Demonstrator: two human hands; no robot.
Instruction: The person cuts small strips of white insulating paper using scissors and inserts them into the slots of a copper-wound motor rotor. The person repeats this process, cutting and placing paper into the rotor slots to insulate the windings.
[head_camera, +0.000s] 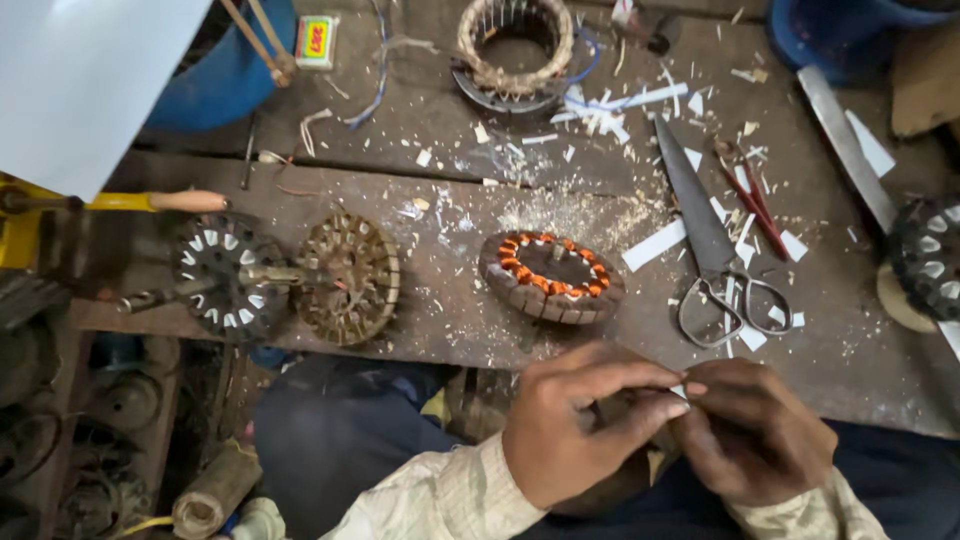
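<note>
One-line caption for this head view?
Both hands, left hand and right hand, pinch a small white strip below a copper-wound stator and scissors.

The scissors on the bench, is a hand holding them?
No, the scissors lie alone on the bench, while both hands, left and right, are together nearer the person.

Both hands low, near side of workbench edge (640, 385), over lap. Left hand (580, 420) curled, fingers (655, 385) stretched rightward, pinching. Right hand (750, 430) knuckles-up, fingertips meeting left's. Hands touching. Pale sleeves cover both wrists.
</note>
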